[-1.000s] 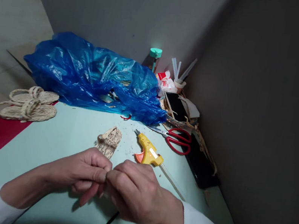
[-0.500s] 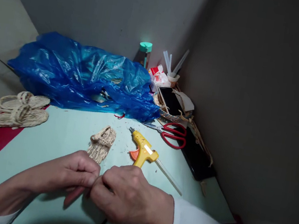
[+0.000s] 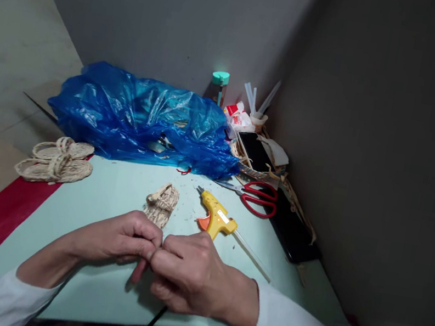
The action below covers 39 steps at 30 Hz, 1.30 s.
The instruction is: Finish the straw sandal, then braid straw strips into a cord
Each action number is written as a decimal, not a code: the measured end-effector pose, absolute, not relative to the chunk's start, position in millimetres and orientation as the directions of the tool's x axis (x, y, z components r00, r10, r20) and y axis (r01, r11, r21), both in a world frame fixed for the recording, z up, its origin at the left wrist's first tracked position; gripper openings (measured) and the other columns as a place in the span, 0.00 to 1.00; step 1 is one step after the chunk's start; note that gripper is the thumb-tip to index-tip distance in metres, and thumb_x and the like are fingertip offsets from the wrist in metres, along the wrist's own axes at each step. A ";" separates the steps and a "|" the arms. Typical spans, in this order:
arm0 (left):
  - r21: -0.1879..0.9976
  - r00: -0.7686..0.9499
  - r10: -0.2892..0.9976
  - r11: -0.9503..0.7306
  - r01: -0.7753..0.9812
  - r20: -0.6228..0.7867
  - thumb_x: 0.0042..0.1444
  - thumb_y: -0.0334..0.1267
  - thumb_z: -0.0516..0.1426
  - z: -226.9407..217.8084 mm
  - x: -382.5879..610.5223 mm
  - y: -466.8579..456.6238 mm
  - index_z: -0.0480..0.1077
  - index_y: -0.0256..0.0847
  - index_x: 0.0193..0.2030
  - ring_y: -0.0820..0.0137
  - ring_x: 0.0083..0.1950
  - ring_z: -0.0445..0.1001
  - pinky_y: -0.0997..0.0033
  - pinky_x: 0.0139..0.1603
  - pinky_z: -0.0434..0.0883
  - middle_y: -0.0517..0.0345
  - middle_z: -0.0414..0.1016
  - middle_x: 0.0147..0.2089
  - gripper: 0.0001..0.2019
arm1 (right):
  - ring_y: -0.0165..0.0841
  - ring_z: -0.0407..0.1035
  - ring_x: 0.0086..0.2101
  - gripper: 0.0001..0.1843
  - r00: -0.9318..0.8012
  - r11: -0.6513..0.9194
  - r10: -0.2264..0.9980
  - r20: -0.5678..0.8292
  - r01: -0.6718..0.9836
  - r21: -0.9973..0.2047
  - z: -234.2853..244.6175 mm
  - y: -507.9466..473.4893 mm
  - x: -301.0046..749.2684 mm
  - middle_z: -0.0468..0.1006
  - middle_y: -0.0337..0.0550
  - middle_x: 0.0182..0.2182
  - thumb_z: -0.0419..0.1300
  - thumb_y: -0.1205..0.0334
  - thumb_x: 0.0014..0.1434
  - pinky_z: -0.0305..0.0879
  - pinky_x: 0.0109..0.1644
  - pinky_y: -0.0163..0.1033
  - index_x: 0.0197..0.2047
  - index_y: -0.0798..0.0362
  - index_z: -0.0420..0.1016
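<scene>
My left hand and my right hand meet over the table's near part, fingers pinched together. Whatever lies between the fingertips is hidden or too small to name. Just beyond them rests a small woven straw slipper, partly covered by my left hand. To its right a yellow hot glue gun lies on its side with a clear glue stick in its back; my right hand hides its handle end. A pair of woven straw sandals sits at the left.
A blue plastic bag spreads across the back. Red-handled scissors lie at the right by a black phone-like slab. Behind them stand a basket with a phone, a cup of glue sticks and a teal-lidded jar. A wall closes the right side.
The view has turned a little, so everything sits further right. My hands stay pinched together at the same place before the slipper, with the right hand slightly turned.
</scene>
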<state>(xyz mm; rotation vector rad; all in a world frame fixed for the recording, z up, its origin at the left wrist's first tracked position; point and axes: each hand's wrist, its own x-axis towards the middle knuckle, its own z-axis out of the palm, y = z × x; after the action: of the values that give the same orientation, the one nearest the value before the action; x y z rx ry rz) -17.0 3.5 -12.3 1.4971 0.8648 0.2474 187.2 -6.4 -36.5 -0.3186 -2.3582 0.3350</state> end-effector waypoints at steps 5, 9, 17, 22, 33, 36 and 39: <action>0.919 0.742 0.607 -0.049 0.392 -0.284 0.61 0.40 0.55 -13.7 -22.9 1.6 0.76 0.35 0.28 0.73 0.26 0.68 0.77 0.29 0.63 0.56 0.75 0.23 0.15 | 0.26 0.63 0.23 0.07 -0.790 0.948 0.288 0.542 0.157 -0.276 -40.7 -11.1 184.5 0.69 0.37 0.28 0.51 0.63 0.62 0.49 0.23 0.35 0.33 0.52 0.67; 0.918 0.789 0.563 -0.127 0.376 -0.245 0.62 0.42 0.54 -13.5 -18.3 -8.9 0.79 0.37 0.28 0.70 0.28 0.74 0.77 0.33 0.67 0.54 0.79 0.25 0.17 | 0.26 0.60 0.22 0.09 -0.737 0.936 0.329 0.590 0.174 -0.305 -44.1 -8.4 184.6 0.67 0.36 0.24 0.51 0.61 0.62 0.47 0.23 0.34 0.31 0.52 0.67; 0.785 0.415 0.906 -0.197 0.587 -0.083 0.58 0.44 0.56 23.3 -47.8 -9.4 0.79 0.46 0.33 0.66 0.34 0.78 0.76 0.36 0.71 0.57 0.82 0.32 0.11 | 0.25 0.51 0.16 0.05 -0.687 0.904 0.401 0.606 0.188 -0.385 -35.4 -9.0 186.4 0.60 0.32 0.16 0.49 0.65 0.42 0.43 0.20 0.34 0.21 0.50 0.53; 0.669 0.143 0.985 -0.170 0.723 0.096 0.52 0.49 0.59 8.1 -61.4 21.5 0.78 0.44 0.42 0.58 0.44 0.76 0.69 0.40 0.71 0.49 0.81 0.46 0.15 | 0.25 0.55 0.16 0.08 -0.733 0.903 0.397 0.553 0.203 -0.379 -37.5 -8.6 185.3 0.60 0.32 0.14 0.50 0.65 0.46 0.42 0.21 0.33 0.20 0.50 0.52; 0.763 0.174 0.971 -0.238 0.601 0.166 0.56 0.40 0.57 -12.2 -35.1 34.6 0.78 0.41 0.32 0.59 0.49 0.75 0.62 0.54 0.66 0.49 0.79 0.46 0.09 | 0.30 0.67 0.40 0.13 -0.918 0.916 0.111 0.380 -0.054 -0.398 -21.8 -3.3 195.0 0.76 0.40 0.38 0.55 0.70 0.58 0.59 0.35 0.34 0.47 0.55 0.69; 0.831 -0.001 0.958 -0.249 0.497 0.288 0.56 0.40 0.56 -8.3 -32.6 28.5 0.77 0.41 0.34 0.58 0.52 0.73 0.60 0.55 0.66 0.48 0.77 0.52 0.09 | 0.30 0.68 0.43 0.11 -0.916 0.869 0.114 0.385 -0.096 -0.486 -19.6 -3.9 195.5 0.78 0.40 0.43 0.56 0.67 0.62 0.63 0.42 0.32 0.48 0.54 0.71; 0.874 -0.192 0.908 -0.275 0.401 0.373 0.58 0.38 0.55 -6.1 -25.1 21.9 0.76 0.42 0.37 0.60 0.52 0.73 0.63 0.53 0.69 0.51 0.77 0.50 0.08 | 0.29 0.70 0.39 0.10 -0.840 0.795 0.337 0.426 0.011 -0.607 -16.9 -4.1 193.8 0.79 0.43 0.37 0.51 0.62 0.68 0.65 0.45 0.33 0.44 0.56 0.73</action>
<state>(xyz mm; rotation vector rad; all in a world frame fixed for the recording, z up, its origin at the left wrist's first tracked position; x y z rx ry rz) -25.1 21.9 -6.1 1.6198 1.5203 1.4738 193.8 -4.1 -16.9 -0.2583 -2.4547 0.8254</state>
